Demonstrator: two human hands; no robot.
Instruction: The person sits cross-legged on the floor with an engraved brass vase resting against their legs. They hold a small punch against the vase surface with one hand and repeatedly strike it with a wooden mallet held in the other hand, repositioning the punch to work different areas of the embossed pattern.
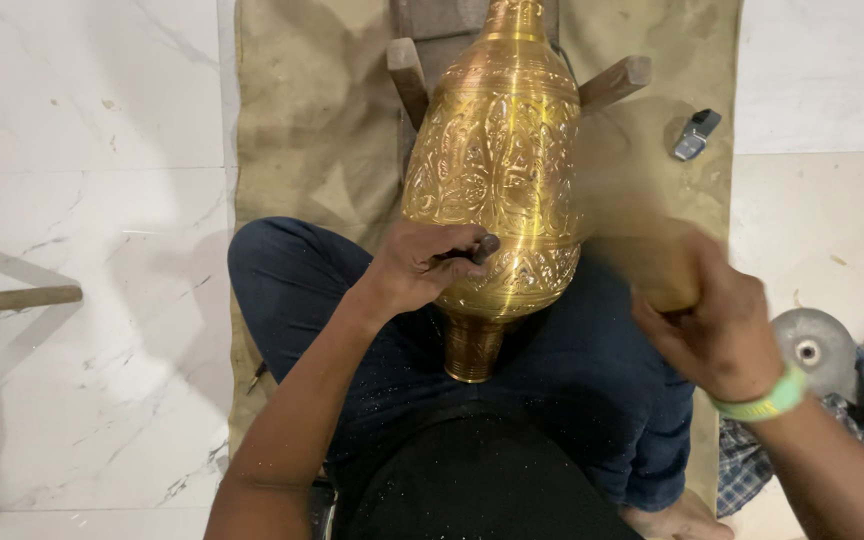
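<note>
Vase (497,170): engraved brass, lying across your lap, neck on a wooden rest (612,85).
Left hand (414,268): fingers closed around a punch (472,252), tip on the vase.
Right hand (717,325): gripping a blurred mallet (642,262) beside the vase.

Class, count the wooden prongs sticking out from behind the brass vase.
2. One wooden prong rises left of the brass vase, the other wooden prong on its right; the vase may hide more.

White marble floor (82,150) — grey-veined, glossy, tan cloth mat (302,120) spread across it, even light
</note>
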